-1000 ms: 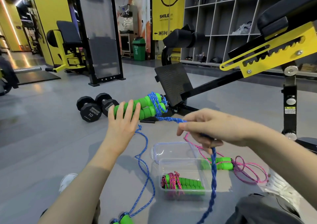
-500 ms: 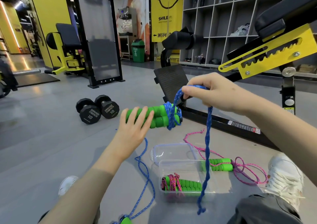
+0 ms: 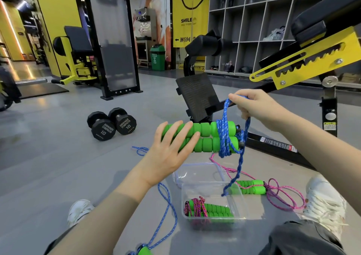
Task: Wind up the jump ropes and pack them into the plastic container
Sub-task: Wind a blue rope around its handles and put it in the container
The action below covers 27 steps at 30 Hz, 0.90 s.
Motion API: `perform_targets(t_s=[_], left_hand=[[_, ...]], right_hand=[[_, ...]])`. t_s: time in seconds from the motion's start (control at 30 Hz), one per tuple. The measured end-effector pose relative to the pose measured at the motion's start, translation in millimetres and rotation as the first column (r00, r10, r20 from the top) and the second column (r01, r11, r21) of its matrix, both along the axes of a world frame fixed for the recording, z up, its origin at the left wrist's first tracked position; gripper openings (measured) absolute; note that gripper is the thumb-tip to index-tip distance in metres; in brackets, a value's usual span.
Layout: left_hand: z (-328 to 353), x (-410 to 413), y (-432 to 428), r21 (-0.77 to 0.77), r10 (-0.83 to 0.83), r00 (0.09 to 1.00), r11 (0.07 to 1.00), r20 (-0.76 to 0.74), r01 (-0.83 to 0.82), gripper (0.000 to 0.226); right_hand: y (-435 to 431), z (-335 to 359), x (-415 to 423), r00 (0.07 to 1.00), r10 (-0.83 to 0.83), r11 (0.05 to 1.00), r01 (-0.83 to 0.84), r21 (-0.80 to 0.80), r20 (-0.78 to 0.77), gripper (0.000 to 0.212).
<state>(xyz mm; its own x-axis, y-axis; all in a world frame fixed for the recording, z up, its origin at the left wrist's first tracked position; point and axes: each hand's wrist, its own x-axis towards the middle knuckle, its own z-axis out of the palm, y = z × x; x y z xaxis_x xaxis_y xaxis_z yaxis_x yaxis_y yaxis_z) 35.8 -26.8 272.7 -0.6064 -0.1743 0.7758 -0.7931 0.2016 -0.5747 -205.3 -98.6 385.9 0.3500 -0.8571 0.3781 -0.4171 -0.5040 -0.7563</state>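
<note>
Rope handling first: blue cord [image 3: 224, 118] is braided, soft and limp, so it only holds shape under tension. Keep it taut or the turns will slide off the foam.

Green handles [image 3: 203, 137] sit mid-frame, two stacked side by side, held off the floor. They look like ribbed foam: light, squashy, grippy. Your left hand [image 3: 172, 147] is wrapped around their left end, fingers laid over the top, thumb hidden behind. Good place for it, since it leaves the right end free for winding.

Your right hand [image 3: 252, 106], right of centre, is pinched closed on the cord just above the handles. Several turns already lie around the right end of the handles. A doubled tail [image 3: 236, 172] hangs down from them toward the plastic container [image 3: 234, 211].

Container is lower centre on the floor, clear, thin-walled, likely light and easy to knock. One wound pink rope [image 3: 207, 209] is already inside. Its lid [image 3: 195, 171] lies just behind it.

Another pink rope [image 3: 273, 190] lies loose on the floor just right of the container. A second blue rope [image 3: 166, 211] trails from lower left, handle at the bottom edge.

Judgement: take the short tail near its end and tuck it under a turn, otherwise it will probably spring loose.
</note>
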Motion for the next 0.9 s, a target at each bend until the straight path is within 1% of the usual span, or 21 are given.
perform_targets(t_s=[0.07, 0.13, 0.2, 0.23, 0.3, 0.37, 0.43, 0.5, 0.7, 0.77, 0.9], left_hand=[[1, -1, 0, -0.008, -0.011, 1.000, 1.000, -0.004, 0.011, 0.034], [2, -4, 0, -0.030, -0.024, 1.000, 0.999, -0.017, 0.023, 0.033], [4, -7, 0, -0.049, -0.034, 0.999, 0.998, -0.032, 0.032, 0.032], [5, -8, 0, -0.056, -0.037, 0.999, 0.998, -0.037, 0.035, 0.031], [7, -7, -1, -0.069, -0.032, 0.998, 0.997, -0.046, 0.029, 0.031], [7, -2, -3, -0.077, -0.015, 0.999, 0.997, -0.050, 0.011, 0.032], [4, 1, -6, -0.085, -0.002, 0.999, 0.996, -0.049, -0.003, 0.031], [1, 4, -9, -0.089, 0.015, 0.999, 0.996, -0.046, -0.019, 0.032], [-5, 19, -18, -0.084, 0.132, 0.987, 0.986, -0.096, -0.141, 0.039], [-7, 23, -20, -0.078, 0.161, 0.981, 0.982, -0.107, -0.170, 0.041], [-6, 26, -19, -0.047, 0.201, 0.970, 0.977, -0.136, -0.209, 0.039]], right_hand=[[-4, -13, -1, 0.996, 0.035, 0.991, -0.045, 0.126, 0.081, 0.027], [-2, -25, 0, 0.984, 0.079, 0.964, -0.115, 0.238, 0.159, 0.019], [2, -40, 3, 0.948, 0.116, 0.910, -0.221, 0.351, 0.296, 0.009], [4, -47, 4, 0.925, 0.119, 0.878, -0.268, 0.397, 0.361, 0.010], [11, -62, 8, 0.897, 0.124, 0.831, -0.327, 0.450, 0.423, 0.010], [19, -77, 15, 0.867, 0.137, 0.792, -0.387, 0.472, 0.480, 0.002], [25, -88, 20, 0.831, 0.092, 0.761, -0.414, 0.499, 0.549, 0.018], [32, -92, 25, 0.837, 0.053, 0.755, -0.391, 0.526, 0.545, 0.025], [57, -90, 29, 0.892, 0.095, 0.714, -0.370, 0.595, 0.441, 0.034], [64, -87, 30, 0.898, 0.117, 0.727, -0.368, 0.580, 0.423, 0.033], [71, -80, 31, 0.924, 0.133, 0.777, -0.322, 0.541, 0.359, 0.039]])
